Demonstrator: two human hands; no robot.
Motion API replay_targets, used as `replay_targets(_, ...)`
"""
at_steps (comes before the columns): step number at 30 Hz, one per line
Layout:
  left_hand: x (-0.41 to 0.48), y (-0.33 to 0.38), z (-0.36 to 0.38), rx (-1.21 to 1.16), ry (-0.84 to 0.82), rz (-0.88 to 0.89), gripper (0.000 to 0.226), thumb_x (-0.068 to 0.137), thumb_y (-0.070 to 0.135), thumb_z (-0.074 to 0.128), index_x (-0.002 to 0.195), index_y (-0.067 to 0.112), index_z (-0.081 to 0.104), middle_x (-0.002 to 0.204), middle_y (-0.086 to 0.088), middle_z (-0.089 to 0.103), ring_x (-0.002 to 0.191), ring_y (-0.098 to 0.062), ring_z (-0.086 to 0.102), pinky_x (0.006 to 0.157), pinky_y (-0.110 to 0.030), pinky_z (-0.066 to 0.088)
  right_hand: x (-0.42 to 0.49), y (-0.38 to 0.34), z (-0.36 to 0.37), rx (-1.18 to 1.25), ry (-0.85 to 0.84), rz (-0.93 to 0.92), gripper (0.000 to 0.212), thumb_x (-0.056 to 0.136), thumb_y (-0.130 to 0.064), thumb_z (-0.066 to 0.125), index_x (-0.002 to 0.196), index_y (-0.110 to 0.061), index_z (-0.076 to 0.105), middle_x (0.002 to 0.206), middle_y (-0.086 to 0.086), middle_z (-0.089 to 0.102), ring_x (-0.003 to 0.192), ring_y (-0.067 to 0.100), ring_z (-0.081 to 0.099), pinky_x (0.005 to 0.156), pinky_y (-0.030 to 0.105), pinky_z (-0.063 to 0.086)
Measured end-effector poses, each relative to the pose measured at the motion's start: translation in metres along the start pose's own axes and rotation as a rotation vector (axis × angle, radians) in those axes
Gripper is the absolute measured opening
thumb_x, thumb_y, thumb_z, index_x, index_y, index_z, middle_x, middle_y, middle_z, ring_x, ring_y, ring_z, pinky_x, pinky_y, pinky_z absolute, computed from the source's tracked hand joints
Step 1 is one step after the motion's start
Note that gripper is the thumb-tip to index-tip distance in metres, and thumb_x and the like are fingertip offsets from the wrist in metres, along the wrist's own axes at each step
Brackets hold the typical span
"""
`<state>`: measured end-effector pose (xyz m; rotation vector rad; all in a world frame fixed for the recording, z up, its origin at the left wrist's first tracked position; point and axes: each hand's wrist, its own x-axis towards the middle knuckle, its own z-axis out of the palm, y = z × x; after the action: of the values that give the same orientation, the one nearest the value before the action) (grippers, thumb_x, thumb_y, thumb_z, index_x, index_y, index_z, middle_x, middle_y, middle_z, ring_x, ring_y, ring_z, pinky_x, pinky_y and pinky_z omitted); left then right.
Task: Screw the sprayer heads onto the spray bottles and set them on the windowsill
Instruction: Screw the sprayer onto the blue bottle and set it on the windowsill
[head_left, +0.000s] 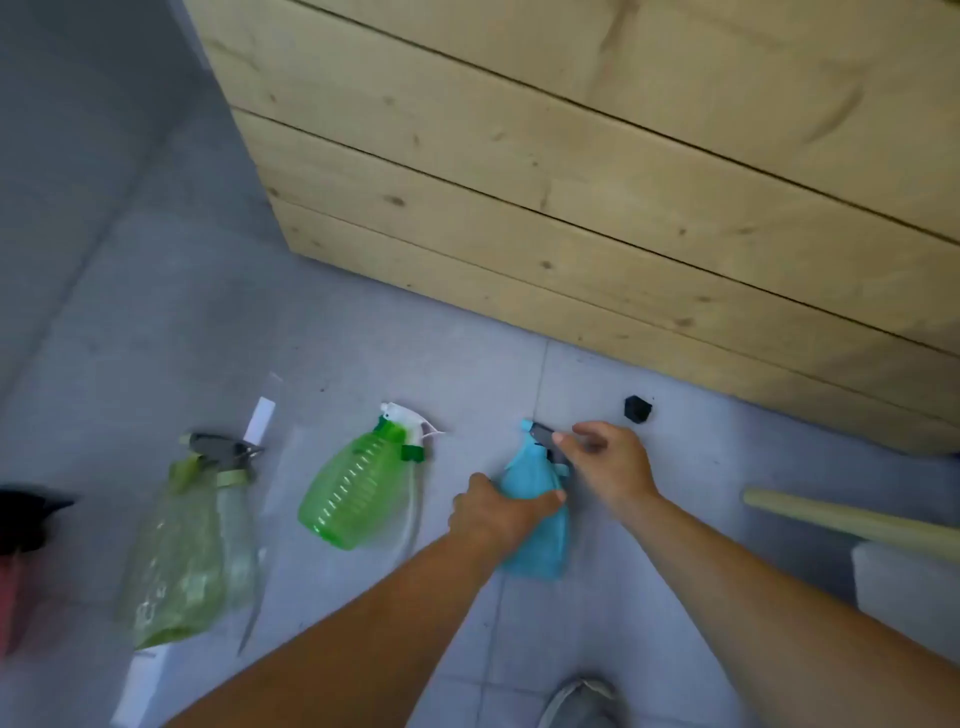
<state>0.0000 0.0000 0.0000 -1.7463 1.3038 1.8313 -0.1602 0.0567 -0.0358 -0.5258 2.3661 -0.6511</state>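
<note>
A light blue spray bottle (535, 540) lies on the grey tiled floor, and my left hand (498, 512) grips it around the upper body. My right hand (608, 460) pinches its dark sprayer head (545, 436) at the neck. To the left lies a bright green bottle (348, 488) with a white and green sprayer head (405, 423) beside its neck. Further left a pale green bottle (182, 556) lies inside clear plastic wrap with a grey sprayer head (218, 447).
A pale wooden plank box (597, 171) rises behind the bottles. A small black cap (638, 409) sits on the floor near it. A wooden stick (852, 522) and a white block (909, 582) lie at the right. A red and black bottle (15, 551) shows at the left edge.
</note>
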Motion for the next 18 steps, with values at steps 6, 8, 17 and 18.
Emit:
replay_targets(6, -0.003, -0.006, 0.002, -0.183, -0.037, -0.026, 0.085, 0.055, 0.061, 0.087, 0.119, 0.014, 0.060, 0.119, -0.006, 0.070, 0.105, -0.027, 0.072, 0.093, -0.044, 0.061, -0.004, -0.005, 0.002, -0.027, -0.080, -0.030, 0.032, 0.071, -0.033, 0.085, 0.088, -0.011, 0.070, 0.077, -0.003, 0.069, 0.072, 0.013, 0.065, 0.068, 0.025, 0.052)
replay_targets(8, 0.000, -0.012, 0.000, -0.227, -0.036, -0.030, 0.072, 0.067, 0.053, 0.088, 0.119, 0.013, 0.060, 0.119, -0.007, 0.071, 0.104, -0.027, 0.072, 0.090, -0.043, 0.061, -0.002, -0.005, 0.005, -0.069, -0.086, -0.024, 0.034, 0.070, -0.033, 0.086, 0.086, -0.010, 0.068, 0.073, -0.004, 0.065, 0.067, 0.012, 0.061, 0.061, 0.024, 0.047)
replay_targets(17, -0.049, -0.024, -0.018, -0.530, -0.097, 0.023, 0.054, 0.080, 0.049, 0.081, 0.119, 0.024, 0.053, 0.112, 0.000, 0.069, 0.093, -0.024, 0.072, 0.087, -0.052, 0.060, -0.005, -0.042, -0.021, 0.063, -0.313, 0.046, 0.017, 0.079, -0.023, 0.077, 0.077, -0.008, 0.070, 0.070, 0.004, 0.063, 0.067, 0.017, 0.061, 0.065, 0.031, 0.052)
replay_targets(18, -0.059, -0.020, -0.024, -0.542, -0.104, 0.056, 0.053, 0.081, 0.047, 0.081, 0.120, 0.024, 0.053, 0.111, 0.000, 0.069, 0.092, -0.023, 0.072, 0.085, -0.050, 0.061, -0.010, -0.057, -0.030, 0.094, -0.336, 0.026, 0.015, 0.082, -0.020, 0.076, 0.081, -0.006, 0.071, 0.072, 0.005, 0.064, 0.068, 0.018, 0.062, 0.067, 0.032, 0.055)
